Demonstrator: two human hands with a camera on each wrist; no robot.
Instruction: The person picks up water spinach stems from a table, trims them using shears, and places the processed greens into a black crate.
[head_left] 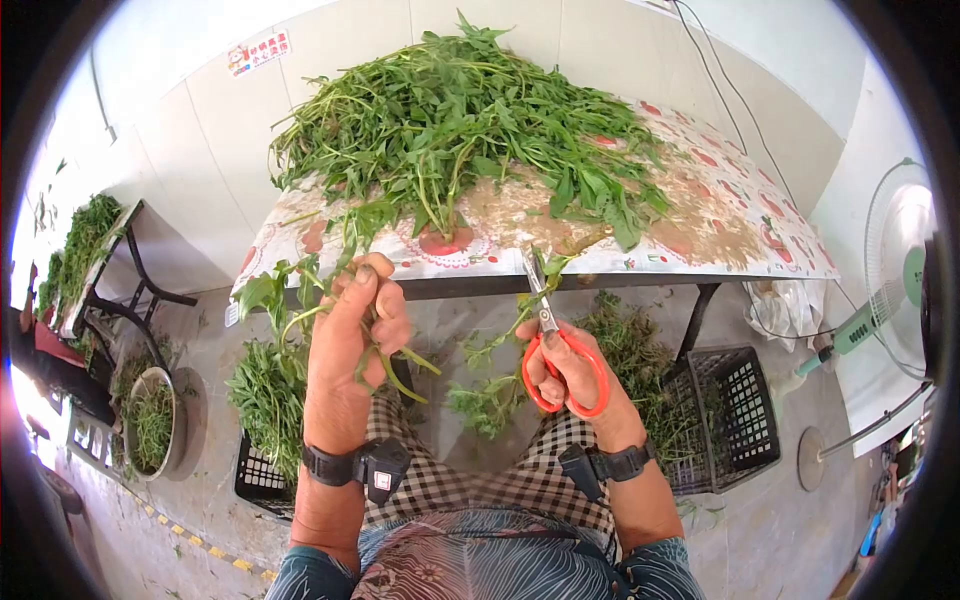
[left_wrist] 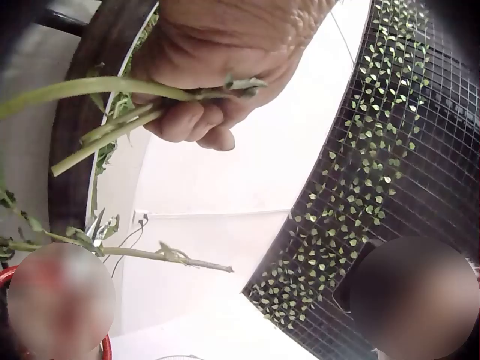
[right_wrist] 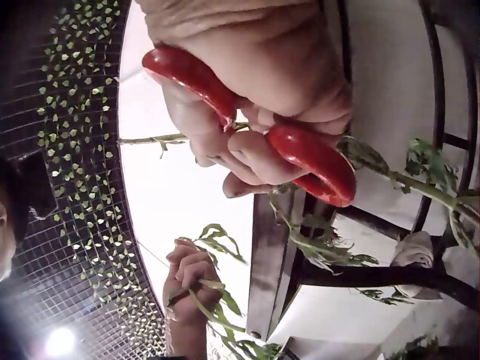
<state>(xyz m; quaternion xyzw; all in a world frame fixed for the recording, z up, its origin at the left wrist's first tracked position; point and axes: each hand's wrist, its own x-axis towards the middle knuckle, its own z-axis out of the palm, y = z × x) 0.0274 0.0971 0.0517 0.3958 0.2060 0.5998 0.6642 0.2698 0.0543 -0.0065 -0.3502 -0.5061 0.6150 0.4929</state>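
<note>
My left hand (head_left: 352, 325) grips a few leafy green stems (head_left: 405, 375), their cut ends poking out toward the right. In the left wrist view the stems (left_wrist: 112, 139) stick out from under its curled fingers. My right hand (head_left: 580, 375) holds scissors (head_left: 597, 388) by their red handles, blades pointing away toward the table. Beside the blades runs a longer leafy stem (head_left: 555, 268), whose leafy end hangs below. The right wrist view has fingers through the red handle loops (right_wrist: 311, 161), with that stem (right_wrist: 154, 140) passing behind them.
A big heap of leafy greens (head_left: 450, 120) covers much of the patterned table (head_left: 790, 235). Below are black crates (head_left: 750, 405) and piled greens (head_left: 265, 400). A fan (head_left: 890, 275) stands at right; a round tub (head_left: 170, 450) sits at left.
</note>
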